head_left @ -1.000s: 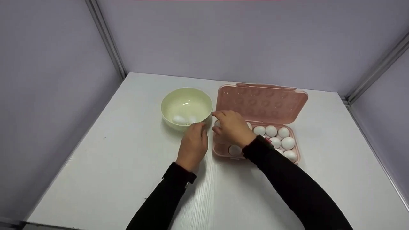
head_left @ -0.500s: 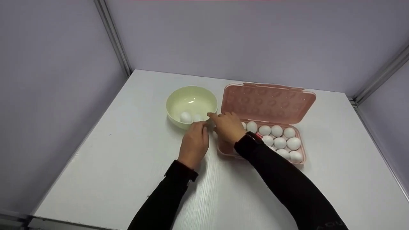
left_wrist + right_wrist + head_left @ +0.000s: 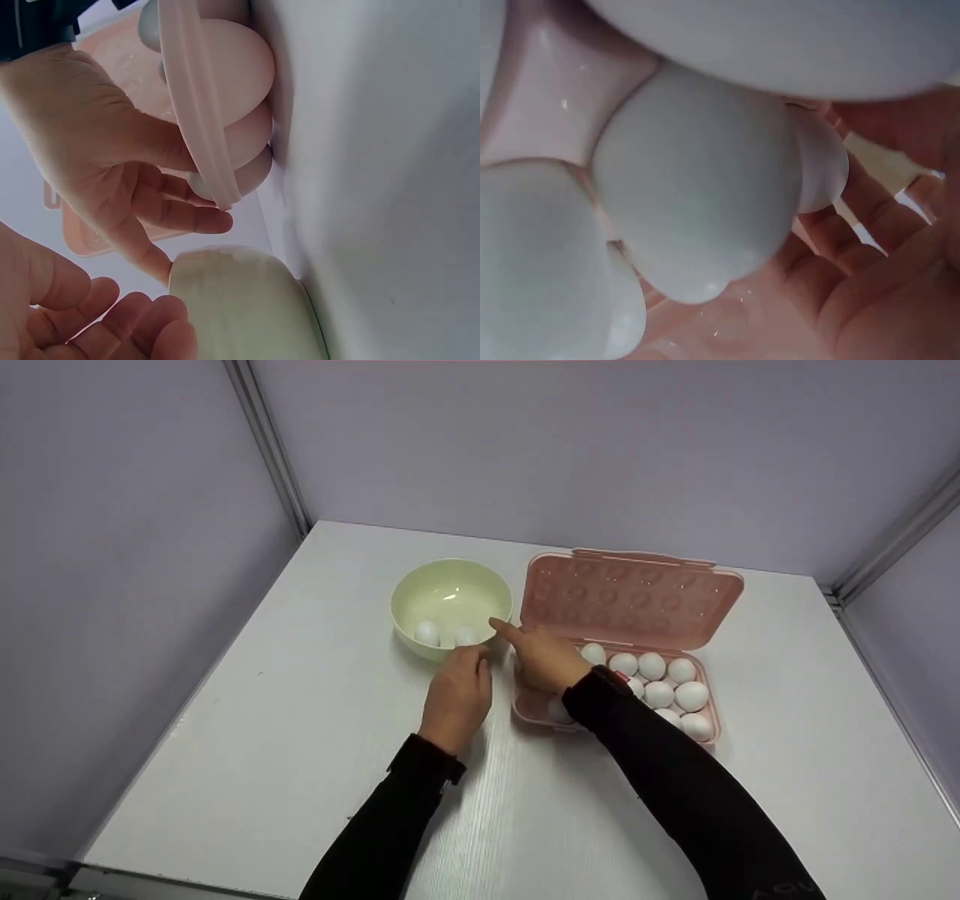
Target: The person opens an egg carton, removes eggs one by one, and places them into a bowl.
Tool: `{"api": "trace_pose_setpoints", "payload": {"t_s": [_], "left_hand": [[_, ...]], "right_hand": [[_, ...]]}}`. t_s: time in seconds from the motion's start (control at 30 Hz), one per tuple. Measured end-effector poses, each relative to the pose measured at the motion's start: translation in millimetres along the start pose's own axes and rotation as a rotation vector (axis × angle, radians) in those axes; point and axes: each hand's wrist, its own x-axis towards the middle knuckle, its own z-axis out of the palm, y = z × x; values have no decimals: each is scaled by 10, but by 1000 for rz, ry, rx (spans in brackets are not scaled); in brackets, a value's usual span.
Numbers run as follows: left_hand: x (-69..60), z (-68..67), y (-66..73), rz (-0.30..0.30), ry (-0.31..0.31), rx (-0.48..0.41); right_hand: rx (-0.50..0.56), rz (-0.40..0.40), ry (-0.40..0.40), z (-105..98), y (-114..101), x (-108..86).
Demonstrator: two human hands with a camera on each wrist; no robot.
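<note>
In the head view my left hand (image 3: 456, 697) is at the near rim of a pale green bowl (image 3: 416, 592), which holds two white eggs (image 3: 427, 633). Its fingers are loosely bent, with nothing visible between them in the left wrist view; contact with the bowl is unclear. My right hand (image 3: 550, 660) is over the left end of an opened pink egg carton (image 3: 529, 705), fingers spread, index finger reaching to the bowl. In the left wrist view its thumb lies beside the carton rim (image 3: 199, 112). The right wrist view shows its fingers close behind an egg (image 3: 823, 169).
Several white eggs (image 3: 658, 695) sit in the carton's right part. The raised pink lid (image 3: 634, 596) leans back behind them. A white table (image 3: 300, 720) bears everything, with grey walls (image 3: 525, 450) at the back and sides.
My right hand went left towards the bowl, then slightly back right over the carton. The two eggs in the bowl have shifted and now lie farther apart. My left hand has stayed by the bowl.
</note>
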Motion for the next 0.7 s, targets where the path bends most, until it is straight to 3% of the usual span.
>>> {"api": "trace_pose_setpoints", "payload": {"t_s": [0.2,0.37,0.53,0.7], "left_hand": [[-6,26,0,14,-12,-3],[-14,51,-10,42,8,-27],[12,34,6,132,-4,-145],[52,-18,37,213,13,-200]], "right_hand": [[-34,-2,34,-4,34,-53],[67,41,77,-169,48,-105],[441,12,110,-420,-8,-219],[908,104,-30,-505,-89,-324]]}}
